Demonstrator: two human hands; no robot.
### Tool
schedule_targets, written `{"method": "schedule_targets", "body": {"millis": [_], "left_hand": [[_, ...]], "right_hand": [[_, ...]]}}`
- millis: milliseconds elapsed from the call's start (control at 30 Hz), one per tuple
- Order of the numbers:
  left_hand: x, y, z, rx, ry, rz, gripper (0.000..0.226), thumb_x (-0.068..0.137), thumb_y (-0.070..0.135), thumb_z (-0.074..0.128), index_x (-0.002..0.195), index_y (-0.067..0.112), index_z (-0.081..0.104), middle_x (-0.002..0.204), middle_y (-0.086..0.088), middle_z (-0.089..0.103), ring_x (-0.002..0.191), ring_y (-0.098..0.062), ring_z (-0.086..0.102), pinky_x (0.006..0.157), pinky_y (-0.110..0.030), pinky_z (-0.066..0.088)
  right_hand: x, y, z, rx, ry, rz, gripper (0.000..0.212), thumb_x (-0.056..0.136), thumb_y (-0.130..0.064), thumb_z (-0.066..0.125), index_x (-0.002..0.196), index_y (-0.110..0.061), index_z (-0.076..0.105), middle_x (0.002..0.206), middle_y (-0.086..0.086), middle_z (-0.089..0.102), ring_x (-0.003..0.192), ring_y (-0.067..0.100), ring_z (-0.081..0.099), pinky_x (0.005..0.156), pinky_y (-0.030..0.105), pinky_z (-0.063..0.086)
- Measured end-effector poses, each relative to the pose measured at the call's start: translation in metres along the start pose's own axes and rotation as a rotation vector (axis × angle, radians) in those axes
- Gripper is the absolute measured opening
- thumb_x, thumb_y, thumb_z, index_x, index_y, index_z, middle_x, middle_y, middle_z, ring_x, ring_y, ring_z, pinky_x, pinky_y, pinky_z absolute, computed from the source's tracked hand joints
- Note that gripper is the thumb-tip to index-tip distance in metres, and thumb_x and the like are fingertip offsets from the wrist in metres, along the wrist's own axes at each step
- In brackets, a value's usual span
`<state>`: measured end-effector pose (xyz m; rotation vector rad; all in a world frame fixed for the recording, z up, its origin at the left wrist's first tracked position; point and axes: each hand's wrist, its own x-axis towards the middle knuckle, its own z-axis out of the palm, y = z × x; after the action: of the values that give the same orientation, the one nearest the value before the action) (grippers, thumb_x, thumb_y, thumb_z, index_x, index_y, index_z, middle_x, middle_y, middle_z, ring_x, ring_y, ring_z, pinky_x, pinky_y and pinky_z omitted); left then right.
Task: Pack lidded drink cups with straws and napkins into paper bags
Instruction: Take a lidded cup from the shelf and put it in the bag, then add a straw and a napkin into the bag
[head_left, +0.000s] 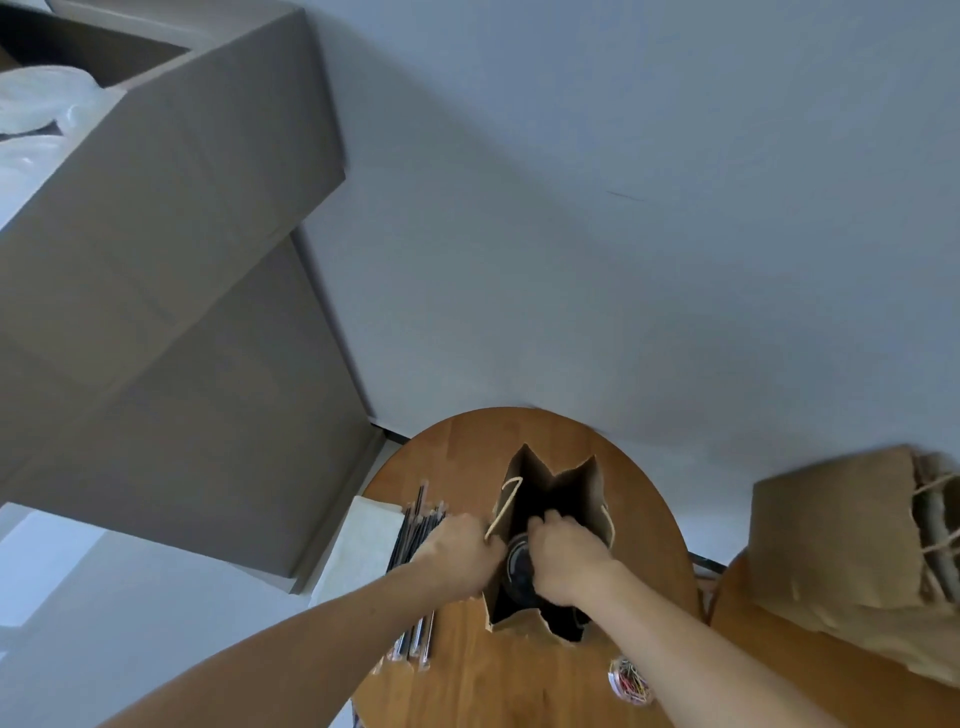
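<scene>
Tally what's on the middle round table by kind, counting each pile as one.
paper bag, open: 1
lidded cup, inside the bag: 1
pile of straws: 1
stack of napkins: 1
tub of paper clips: 1
Total: 5

Round wooden table (467, 691) sat low in the shot, a pale wall (623, 208) rising behind it. Left of the table, two big cardboard boxes were stacked, the top box (171, 171) skewed over the lower box (218, 415), with clear plastic (36, 104) bunched inside the top one. At the table's near edge lay a small tub of coloured clips (630, 679). Just right of the table stood a second wooden top (810, 675).
</scene>
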<state>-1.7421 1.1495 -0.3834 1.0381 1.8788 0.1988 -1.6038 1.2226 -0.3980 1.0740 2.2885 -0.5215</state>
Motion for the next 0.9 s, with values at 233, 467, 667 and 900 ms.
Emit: {"method": "schedule_targets", "body": {"millis": [233, 467, 667, 900], "left_hand": [[-0.003, 0.002, -0.037, 0.156, -0.229, 0.21, 0.055, 0.084, 0.037, 0.069, 0.131, 0.017, 0.051, 0.094, 0.005, 0.069, 0.091, -0.015, 0.067, 0.087, -0.033, 0.056], [0.013, -0.03, -0.093, 0.17, 0.07, 0.213, 0.031, 0.092, 0.022, 0.055, 0.122, 0.013, 0.061, 0.108, -0.001, 0.066, 0.095, -0.016, 0.061, 0.083, -0.029, 0.05], [0.033, -0.09, -0.118, 0.076, 0.197, 0.059, 0.018, 0.091, 0.023, 0.051, 0.095, 0.014, 0.066, 0.096, -0.006, 0.066, 0.078, -0.018, 0.054, 0.079, -0.038, 0.053], [0.059, -0.172, -0.104, -0.093, 0.158, -0.17, 0.035, 0.09, 0.025, 0.053, 0.124, 0.025, 0.059, 0.105, 0.007, 0.062, 0.075, -0.01, 0.058, 0.05, -0.015, 0.042]], "right_hand": [[-0.052, 0.022, -0.095, 0.015, 0.287, -0.054, 0.018, 0.093, -0.031, 0.049, 0.102, -0.021, 0.062, 0.098, 0.0, 0.062, 0.083, 0.021, 0.06, 0.067, 0.035, 0.052], [-0.018, -0.03, -0.114, 0.615, 0.515, -0.083, 0.032, 0.099, -0.02, 0.044, 0.124, -0.02, 0.063, 0.119, -0.005, 0.064, 0.104, 0.014, 0.06, 0.082, 0.018, 0.043], [0.056, -0.115, -0.05, 0.963, 0.181, 0.039, 0.019, 0.089, -0.006, 0.048, 0.082, -0.007, 0.065, 0.067, 0.006, 0.054, 0.064, 0.02, 0.052, 0.058, 0.031, 0.038], [0.121, -0.154, 0.065, 0.911, 0.091, 0.252, 0.052, 0.088, -0.021, 0.061, 0.045, -0.02, 0.031, 0.035, -0.009, 0.026, 0.037, 0.013, 0.028, 0.052, 0.026, 0.032]]}}
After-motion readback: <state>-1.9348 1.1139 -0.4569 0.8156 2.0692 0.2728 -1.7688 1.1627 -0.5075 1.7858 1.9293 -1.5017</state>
